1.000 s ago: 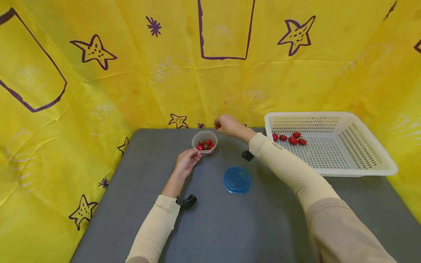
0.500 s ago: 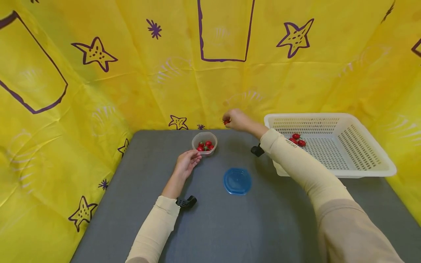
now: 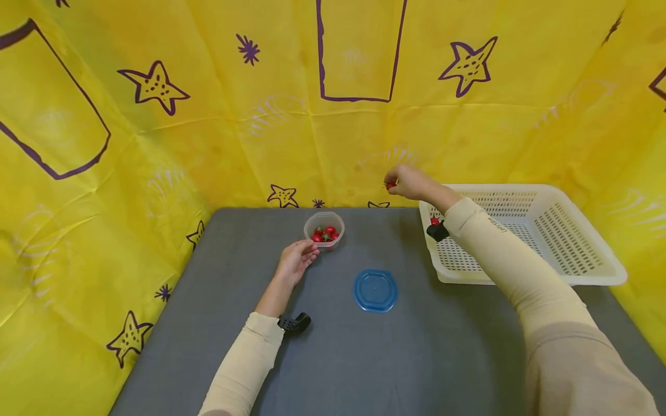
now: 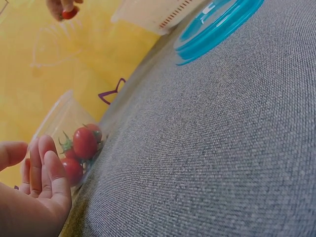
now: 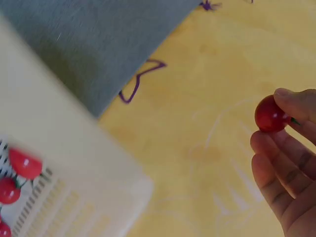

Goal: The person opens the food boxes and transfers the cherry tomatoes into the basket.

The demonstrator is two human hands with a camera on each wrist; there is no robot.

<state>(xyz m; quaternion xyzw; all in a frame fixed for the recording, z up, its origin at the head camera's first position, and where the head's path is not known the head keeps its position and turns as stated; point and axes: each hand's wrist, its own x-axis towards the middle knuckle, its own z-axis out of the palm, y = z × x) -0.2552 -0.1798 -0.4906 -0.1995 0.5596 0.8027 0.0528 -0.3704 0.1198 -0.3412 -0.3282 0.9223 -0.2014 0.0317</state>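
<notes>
Pinched between the thumb and fingers of my right hand point(image 3: 411, 181) is a red cherry tomato point(image 5: 270, 114) with a bit of green stem. That hand hangs in the air near the back wall, beside the basket's left end. My left hand point(image 3: 295, 261) holds the near-left rim of a small clear plastic container point(image 3: 324, 218). Several cherry tomatoes point(image 3: 325, 234) lie inside it, some with green stems, also seen through its wall in the left wrist view. A round blue lid point(image 3: 376, 291) lies on the table, right of the container and nearer to me.
A white perforated plastic basket point(image 3: 603, 254) stands at the table's right side. Red cherry tomatoes point(image 5: 25, 163) lie in it, mostly hidden by my right arm in the head view. A yellow patterned cloth point(image 3: 354, 138) hangs behind the grey table point(image 3: 333, 358).
My right hand has moved right with the cherry tomato, from beside the container towards the basket. My left hand has stayed at the container's rim. The lid has not moved.
</notes>
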